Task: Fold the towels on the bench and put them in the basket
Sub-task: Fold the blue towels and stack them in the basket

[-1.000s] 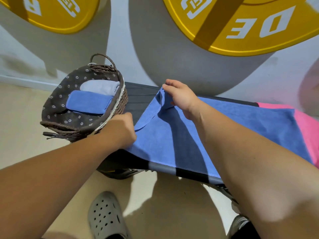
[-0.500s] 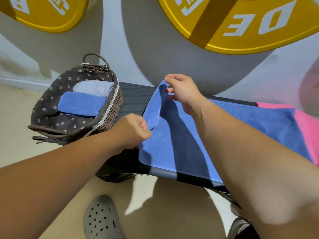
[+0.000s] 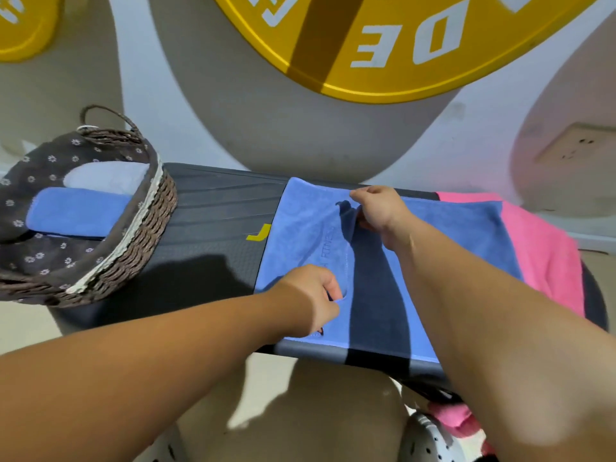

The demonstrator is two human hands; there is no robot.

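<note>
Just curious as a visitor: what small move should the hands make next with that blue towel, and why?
Probably carry the pinched edge rightward, toward the pink towel: the left hand and right hand hold the folded-over edge of the blue towel only partway across.

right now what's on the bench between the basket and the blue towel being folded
Just bare dark bench, with a small yellow mark beside the edge of the blue towel; nothing else lies between it and the basket, as the head view shows.
</note>
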